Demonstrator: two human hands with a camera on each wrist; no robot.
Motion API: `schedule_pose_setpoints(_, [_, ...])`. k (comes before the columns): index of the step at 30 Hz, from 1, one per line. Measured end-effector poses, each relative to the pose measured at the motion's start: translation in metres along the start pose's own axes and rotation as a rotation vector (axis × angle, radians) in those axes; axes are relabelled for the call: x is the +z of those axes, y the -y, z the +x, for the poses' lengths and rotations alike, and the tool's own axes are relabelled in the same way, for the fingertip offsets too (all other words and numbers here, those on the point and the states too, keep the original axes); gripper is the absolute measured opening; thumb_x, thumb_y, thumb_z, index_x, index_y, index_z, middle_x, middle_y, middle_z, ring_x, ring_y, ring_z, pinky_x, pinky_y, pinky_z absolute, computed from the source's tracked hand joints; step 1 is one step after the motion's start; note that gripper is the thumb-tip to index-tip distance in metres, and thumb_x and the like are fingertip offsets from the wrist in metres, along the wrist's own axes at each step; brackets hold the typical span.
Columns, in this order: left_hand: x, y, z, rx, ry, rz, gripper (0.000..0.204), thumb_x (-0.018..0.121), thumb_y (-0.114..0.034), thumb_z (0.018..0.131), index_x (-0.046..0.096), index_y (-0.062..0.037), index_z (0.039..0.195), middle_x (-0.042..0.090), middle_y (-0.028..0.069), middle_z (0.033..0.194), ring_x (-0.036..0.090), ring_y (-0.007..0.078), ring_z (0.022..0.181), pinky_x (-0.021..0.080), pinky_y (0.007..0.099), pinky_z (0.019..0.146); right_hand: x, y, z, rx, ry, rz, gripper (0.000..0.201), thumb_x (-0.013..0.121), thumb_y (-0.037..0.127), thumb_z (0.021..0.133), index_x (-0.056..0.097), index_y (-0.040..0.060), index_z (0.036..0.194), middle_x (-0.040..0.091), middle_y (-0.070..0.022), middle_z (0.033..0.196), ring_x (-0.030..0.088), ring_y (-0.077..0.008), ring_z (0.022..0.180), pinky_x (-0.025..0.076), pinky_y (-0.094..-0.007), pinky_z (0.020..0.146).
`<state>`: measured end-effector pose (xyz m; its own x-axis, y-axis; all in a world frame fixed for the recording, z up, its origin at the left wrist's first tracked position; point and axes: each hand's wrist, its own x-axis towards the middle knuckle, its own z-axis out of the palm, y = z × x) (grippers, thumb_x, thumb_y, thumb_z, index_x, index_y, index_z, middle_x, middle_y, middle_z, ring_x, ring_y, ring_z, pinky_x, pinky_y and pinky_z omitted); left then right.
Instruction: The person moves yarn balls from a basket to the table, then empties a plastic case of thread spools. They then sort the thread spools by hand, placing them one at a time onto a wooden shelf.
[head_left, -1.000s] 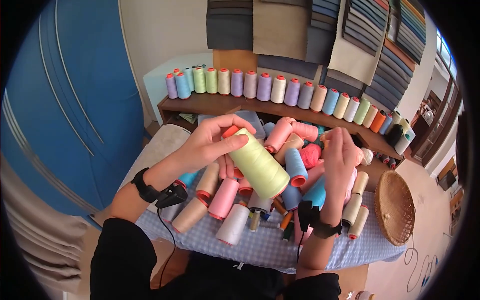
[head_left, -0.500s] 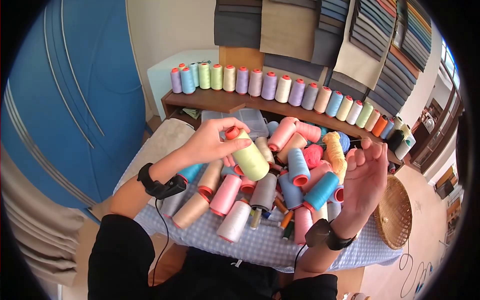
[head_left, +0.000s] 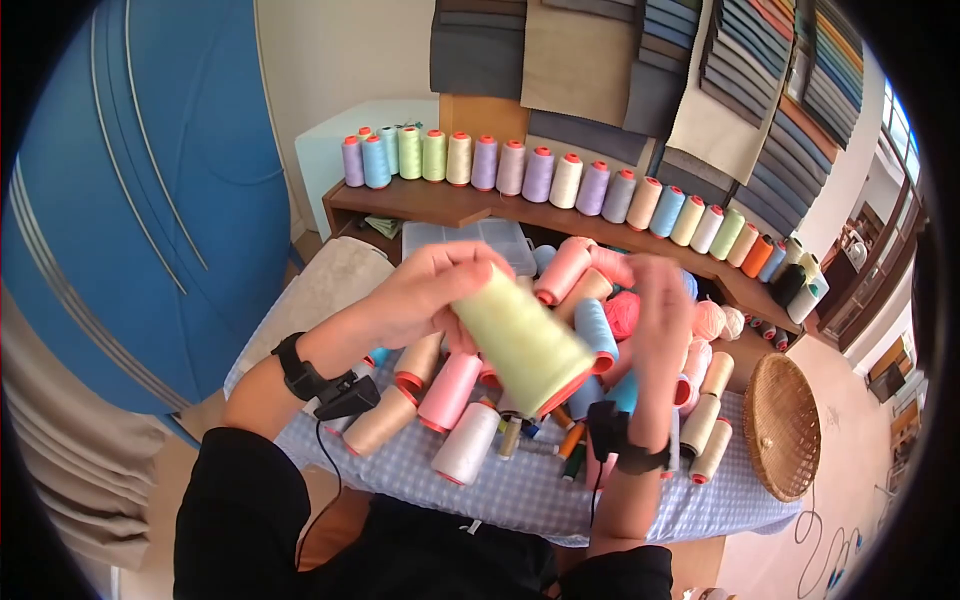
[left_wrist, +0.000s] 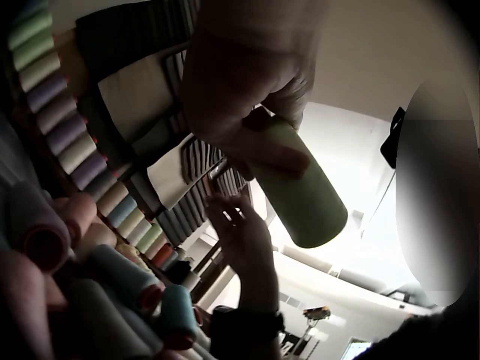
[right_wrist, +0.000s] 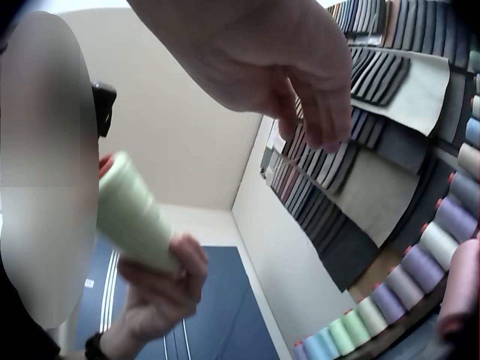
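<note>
My left hand [head_left: 435, 290] grips a large pale green cone of thread [head_left: 525, 345] around its narrow top. The cone is tilted, its wide base with a red rim pointing down and to the right over the pile of cones; in the left wrist view the same thread cone [left_wrist: 304, 191] leans the same way. Blurred by motion, my right hand [head_left: 662, 325] is raised to the right of the cone and apart from it. Thumb and fingertips of the right hand [right_wrist: 300, 82] come together in a pinch; the fine thread there is lost in the blur.
Many thread cones, such as a pink one [head_left: 449, 391] and a white one [head_left: 467, 445], lie heaped on the checked cloth [head_left: 400, 490]. More cones stand along a brown shelf [head_left: 430, 200] behind. A wicker basket [head_left: 783, 430] leans at the right; fabric swatches [head_left: 570, 55] hang at the back.
The green cone has swung up and its base is nearer the camera than half a second ago. My right hand went out to the right, then came back left toward the cone.
</note>
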<state>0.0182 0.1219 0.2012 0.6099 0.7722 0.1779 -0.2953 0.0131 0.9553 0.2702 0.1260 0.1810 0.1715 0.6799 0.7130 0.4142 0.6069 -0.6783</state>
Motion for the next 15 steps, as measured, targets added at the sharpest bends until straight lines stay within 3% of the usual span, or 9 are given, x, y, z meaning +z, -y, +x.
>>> schedule_pose_setpoints(2, [0.007, -0.004, 0.003, 0.139, 0.027, -0.146, 0.031, 0.058, -0.024, 0.09, 0.05, -0.0014, 0.11, 0.061, 0.0101, 0.092, 0.065, 0.0156, 0.067, 0.057, 0.0275, 0.053, 0.016, 0.01, -0.014, -0.103, 0.264, -0.164, 0.018, 0.049, 0.011, 0.089, 0.058, -0.0034, 0.089, 0.062, -0.018, 0.085, 0.061, -0.0224, 0.077, 0.046, -0.0306, 0.067])
schedule_pose_setpoints(4, [0.014, -0.014, 0.008, 0.424, -0.233, 0.019, 0.031, 0.061, -0.019, 0.088, 0.05, -0.0012, 0.11, 0.061, 0.0101, 0.094, 0.066, 0.0167, 0.074, 0.058, 0.0283, 0.059, 0.036, 0.014, -0.028, 0.086, 0.477, 0.151, 0.019, 0.049, 0.012, 0.09, 0.059, -0.0043, 0.087, 0.062, -0.0181, 0.076, 0.062, -0.0263, 0.068, 0.047, -0.0329, 0.062])
schedule_pose_setpoints(6, [0.006, -0.01, 0.011, 0.444, -0.339, 0.172, 0.033, 0.066, -0.016, 0.084, 0.051, -0.0005, 0.109, 0.061, 0.0093, 0.095, 0.065, 0.0161, 0.078, 0.057, 0.0276, 0.061, 0.033, 0.046, -0.032, 0.098, 0.49, 0.25, 0.018, 0.049, 0.01, 0.09, 0.059, -0.004, 0.087, 0.061, -0.0165, 0.069, 0.061, -0.0255, 0.06, 0.047, -0.0331, 0.057])
schedule_pose_setpoints(8, [-0.005, 0.003, 0.011, 0.608, -0.471, 0.828, 0.034, 0.071, -0.016, 0.08, 0.055, -0.0004, 0.105, 0.062, 0.0096, 0.096, 0.063, 0.0154, 0.078, 0.054, 0.0263, 0.064, 0.021, 0.068, -0.036, 0.238, 0.572, 0.184, 0.016, 0.05, 0.008, 0.089, 0.059, -0.0041, 0.085, 0.062, -0.0159, 0.07, 0.061, -0.0212, 0.058, 0.046, -0.0301, 0.054])
schedule_pose_setpoints(9, [-0.006, 0.003, 0.01, 0.791, -0.516, 1.137, 0.032, 0.074, -0.016, 0.075, 0.059, -0.0001, 0.099, 0.062, 0.0091, 0.092, 0.061, 0.0152, 0.078, 0.052, 0.0248, 0.066, 0.017, 0.067, -0.039, 0.118, 0.534, 0.137, 0.015, 0.051, 0.007, 0.089, 0.059, -0.0045, 0.085, 0.061, -0.0125, 0.066, 0.059, -0.0168, 0.054, 0.045, -0.0275, 0.052])
schedule_pose_setpoints(12, [-0.011, 0.004, -0.003, 0.651, -0.332, 1.314, 0.029, 0.074, -0.005, 0.074, 0.061, 0.0021, 0.099, 0.062, 0.0055, 0.09, 0.06, 0.0075, 0.069, 0.051, 0.0203, 0.055, 0.006, 0.066, -0.035, 0.115, 0.493, 0.087, 0.014, 0.052, 0.006, 0.089, 0.059, -0.0047, 0.085, 0.059, -0.0096, 0.062, 0.057, -0.0138, 0.052, 0.044, -0.0259, 0.05])
schedule_pose_setpoints(13, [-0.007, 0.008, -0.005, 0.469, -0.306, 1.06, 0.028, 0.073, -0.011, 0.076, 0.062, 0.0008, 0.099, 0.062, 0.0058, 0.084, 0.06, 0.0081, 0.06, 0.05, 0.0197, 0.049, 0.01, 0.064, -0.033, 0.108, 0.418, 0.108, 0.013, 0.052, 0.005, 0.088, 0.061, -0.0039, 0.085, 0.057, -0.0087, 0.06, 0.056, -0.0129, 0.051, 0.044, -0.0257, 0.049])
schedule_pose_setpoints(14, [-0.004, 0.006, -0.008, 0.464, -0.308, 1.056, 0.028, 0.073, -0.011, 0.076, 0.062, 0.0008, 0.099, 0.062, 0.0058, 0.084, 0.06, 0.0081, 0.06, 0.05, 0.0197, 0.049, 0.014, 0.058, -0.03, 0.113, 0.423, 0.106, 0.013, 0.052, 0.005, 0.088, 0.061, -0.0039, 0.085, 0.057, -0.0087, 0.06, 0.056, -0.0129, 0.051, 0.044, -0.0257, 0.049])
schedule_pose_setpoints(15, [0.001, 0.001, -0.011, 0.217, -0.258, 0.886, 0.027, 0.072, -0.012, 0.078, 0.062, 0.0005, 0.099, 0.062, 0.0057, 0.081, 0.059, 0.0082, 0.055, 0.048, 0.0195, 0.046, 0.018, 0.052, -0.028, 0.083, 0.389, 0.1, 0.013, 0.052, 0.005, 0.088, 0.061, -0.0036, 0.085, 0.057, -0.0088, 0.06, 0.056, -0.013, 0.051, 0.043, -0.0257, 0.049])
